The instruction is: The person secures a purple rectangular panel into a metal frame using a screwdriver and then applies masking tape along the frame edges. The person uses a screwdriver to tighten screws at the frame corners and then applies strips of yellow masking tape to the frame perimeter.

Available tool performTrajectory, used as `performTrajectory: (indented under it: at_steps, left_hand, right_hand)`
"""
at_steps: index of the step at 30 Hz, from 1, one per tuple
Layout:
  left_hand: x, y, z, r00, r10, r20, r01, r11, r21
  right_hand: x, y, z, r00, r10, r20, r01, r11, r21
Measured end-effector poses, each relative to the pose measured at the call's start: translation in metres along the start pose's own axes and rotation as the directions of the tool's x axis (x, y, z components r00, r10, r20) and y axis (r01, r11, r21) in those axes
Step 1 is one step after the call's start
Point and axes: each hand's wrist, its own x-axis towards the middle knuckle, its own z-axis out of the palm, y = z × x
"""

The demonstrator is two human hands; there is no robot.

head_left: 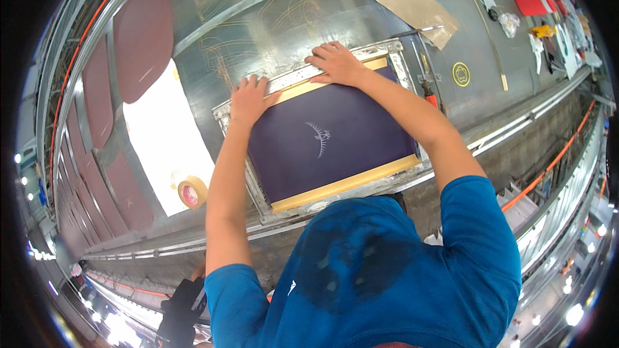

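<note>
A screen printing frame (pixel 259 194) with worn pale rails lies on the metal table before me. Its dark purple mesh (pixel 290 154) carries a small white curved, feathery design, and yellow-tan tape strips (pixel 348 182) run along the near and far inner edges. At the left part of the far rail, my left hand (pixel 250 102) is closed on the frame, fingers over the rail and thumb on the inner side. Farther right on that rail my right hand (pixel 337 64) grips it likewise, its thumb by the far tape strip. The undersides of both hands are hidden.
To the left, a tape roll (pixel 191 192) rests on a white sheet (pixel 161 135), beside several maroon cut panels (pixel 145 32). At right are a brown sheet (pixel 416 9), a thin stick (pixel 487 35), a red container (pixel 534 1) and a red-handled tool (pixel 431 98). Another person (pixel 180 312) is partly visible lower left.
</note>
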Motion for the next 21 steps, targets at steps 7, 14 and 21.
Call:
performTrajectory:
  at_steps: [7, 14, 21]
  left_hand:
    - [-0.025, -0.038, 0.011, 0.981, 0.179, -0.073, -0.188, 0.97, -0.152]
    - [-0.047, -0.027, -0.013, 0.983, 0.084, 0.163, -0.082, 0.996, -0.017]
    - [-0.21, 0.066, -0.036, 0.741, -0.595, -0.311, 0.398, 0.763, -0.51]
  right_hand:
    - [-0.088, 0.086, -0.073, 0.971, 0.148, 0.186, -0.099, 0.963, -0.251]
    - [-0.073, 0.06, -0.064, 0.953, 0.221, 0.205, -0.183, 0.965, -0.186]
    - [-0.049, 0.041, -0.025, 0.974, 0.195, -0.116, -0.18, 0.976, 0.126]
